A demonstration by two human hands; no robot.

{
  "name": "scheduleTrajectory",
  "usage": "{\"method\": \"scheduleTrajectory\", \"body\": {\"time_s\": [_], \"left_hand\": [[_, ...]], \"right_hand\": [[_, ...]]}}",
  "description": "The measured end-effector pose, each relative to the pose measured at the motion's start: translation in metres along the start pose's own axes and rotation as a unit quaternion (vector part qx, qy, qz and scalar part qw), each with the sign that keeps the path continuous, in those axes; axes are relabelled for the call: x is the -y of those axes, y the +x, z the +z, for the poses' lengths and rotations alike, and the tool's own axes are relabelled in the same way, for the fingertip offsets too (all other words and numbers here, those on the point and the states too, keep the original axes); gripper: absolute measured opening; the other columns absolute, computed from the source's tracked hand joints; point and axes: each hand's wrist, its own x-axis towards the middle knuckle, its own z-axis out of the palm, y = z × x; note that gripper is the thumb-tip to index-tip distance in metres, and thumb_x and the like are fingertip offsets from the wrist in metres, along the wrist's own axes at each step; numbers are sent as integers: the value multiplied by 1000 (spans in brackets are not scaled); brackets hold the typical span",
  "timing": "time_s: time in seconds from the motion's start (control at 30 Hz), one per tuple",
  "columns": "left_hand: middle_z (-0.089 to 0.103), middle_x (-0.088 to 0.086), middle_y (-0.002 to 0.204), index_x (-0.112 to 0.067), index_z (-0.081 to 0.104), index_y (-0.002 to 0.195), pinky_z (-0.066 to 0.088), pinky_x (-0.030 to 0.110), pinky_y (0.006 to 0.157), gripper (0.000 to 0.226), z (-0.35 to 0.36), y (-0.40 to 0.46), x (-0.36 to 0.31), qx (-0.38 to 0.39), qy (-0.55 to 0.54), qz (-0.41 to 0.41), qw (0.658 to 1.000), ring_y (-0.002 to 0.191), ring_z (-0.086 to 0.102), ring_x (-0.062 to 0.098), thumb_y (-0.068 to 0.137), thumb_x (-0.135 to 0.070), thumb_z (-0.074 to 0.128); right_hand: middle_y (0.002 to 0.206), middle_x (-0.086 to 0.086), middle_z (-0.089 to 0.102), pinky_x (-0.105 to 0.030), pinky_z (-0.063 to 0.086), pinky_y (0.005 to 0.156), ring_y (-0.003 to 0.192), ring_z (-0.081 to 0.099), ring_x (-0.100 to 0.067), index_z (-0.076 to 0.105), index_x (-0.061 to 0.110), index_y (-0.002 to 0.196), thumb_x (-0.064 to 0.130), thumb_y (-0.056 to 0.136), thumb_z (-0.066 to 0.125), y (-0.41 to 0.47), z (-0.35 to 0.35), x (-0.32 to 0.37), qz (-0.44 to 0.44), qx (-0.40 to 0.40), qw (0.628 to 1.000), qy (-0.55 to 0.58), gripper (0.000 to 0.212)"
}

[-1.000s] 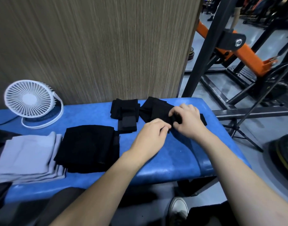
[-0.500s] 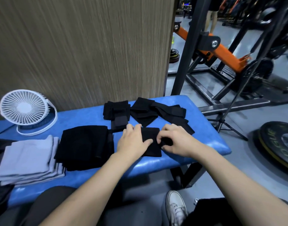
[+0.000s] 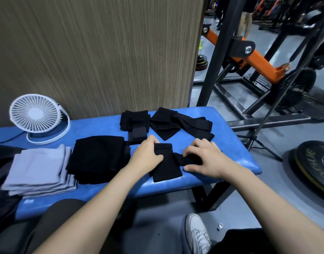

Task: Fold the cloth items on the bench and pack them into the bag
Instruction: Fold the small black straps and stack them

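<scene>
A small black cloth (image 3: 166,163), a soft matte rectangle with a narrower strap running off its right side, is lying flat near the front edge of the blue padded bench (image 3: 229,143), right of centre. The left hand (image 3: 148,155) is resting on the cloth's left edge, thumb curled over the fabric and pinching it. The right hand (image 3: 205,158) is gripping the strap, fingers curled over the bunched fabric and thumb lying on the bench just near of it.

Just far of the hands, a folded black wrap (image 3: 134,123) with a grey band is lying beside a looser, angular heap of black straps (image 3: 177,125). To the left, a thick, square stack of black cloth (image 3: 99,158) is sitting just beside a neat stack of grey towels (image 3: 38,169) with a smooth, fine weave. Further left and far, a round white fan (image 3: 35,116) with a ribbed plastic grille is standing on the bench, against a wood-grain panel (image 3: 102,52). On the right, a black steel frame (image 3: 221,61) is rising from the floor.
</scene>
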Motion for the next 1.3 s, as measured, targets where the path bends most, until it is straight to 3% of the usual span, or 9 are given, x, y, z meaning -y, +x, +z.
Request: {"method": "scheduleTrajectory", "body": {"time_s": [0.1, 0.33, 0.47, 0.53, 0.63, 0.73, 0.93, 1.07, 1.3], "left_hand": [[50, 0, 78, -29, 41, 109, 30, 24, 46, 35, -8, -2, -2, 19, -60, -18, 998, 54, 42, 13, 85, -13, 60], [54, -6, 84, -31, 45, 116, 44, 29, 66, 35, -9, -3, -19, -53, -181, 0, 982, 68, 55, 10, 89, -26, 65], [58, 4, 95, -19, 49, 120, 48, 29, 56, 25, 3, -6, -31, -7, -320, 0, 947, 71, 68, 15, 98, -25, 58], [59, -1, 95, -22, 56, 112, 49, 28, 63, 16, 12, -4, -28, 17, -263, 35, 964, 79, 68, 18, 96, -21, 60], [55, -8, 108, -32, 62, 103, 49, 31, 86, 13, 28, -5, -14, 26, -31, 89, 995, 90, 57, 12, 91, -27, 63], [45, -13, 113, -37, 57, 110, 44, 33, 89, 19, 34, -11, -12, 11, 85, 90, 992, 108, 47, 11, 91, -35, 61], [36, -2, 125, -30, 40, 136, 42, 37, 96, 60, 30, -10, -14, -32, 110, 36, 993, 123, 43, 22, 85, -49, 66], [42, 4, 132, -26, 33, 144, 39, 38, 102, 73, 28, -5, -10, -22, 95, 9, 995, 129, 41, 26, 84, -50, 67], [46, -1, 118, -34, 39, 126, 50, 35, 86, 56, 21, 1, -9, -10, -55, -9, 998, 89, 56, 16, 81, -27, 72]], "right_hand": [[114, 11, 45, -28, 28, 93, 103, 38, -11, 60, 43, 115, 54, 87, 65, 0, 1, 0, -26, -21, 999, 18, 31], [110, 8, 49, -31, 36, 90, 97, 42, -14, 67, 39, 115, 38, 86, 71, 11, 9, 14, -73, 17, 996, 43, 29], [98, 10, 56, -31, 45, 88, 96, 53, -14, 72, 21, 103, 19, 85, 70, 13, -3, 12, -40, 37, 989, 139, 18], [91, 11, 62, -28, 47, 83, 89, 60, -11, 72, 19, 94, 11, 84, 68, 11, -12, 5, -10, 33, 986, 163, 13], [92, 7, 70, -16, 44, 77, 83, 62, -7, 73, 19, 86, 2, 83, 65, 5, -25, -9, 52, 11, 987, 153, 19], [97, 4, 66, -10, 40, 73, 82, 58, 0, 69, 22, 89, 1, 83, 64, -2, -32, -17, 74, -24, 986, 145, 22], [99, 6, 49, -20, 41, 87, 92, 49, -8, 70, 29, 110, 27, 82, 79, 0, -13, -1, 8, 26, 995, 93, 29], [95, 7, 48, -36, 44, 88, 96, 50, -16, 66, 26, 107, 34, 82, 77, 12, -1, 14, -2, 10, 999, 39, 29], [96, 8, 50, -25, 35, 76, 98, 49, -14, 63, 24, 109, 30, 86, 73, 17, 5, 26, -3, 10, 999, 52, 26]]}}
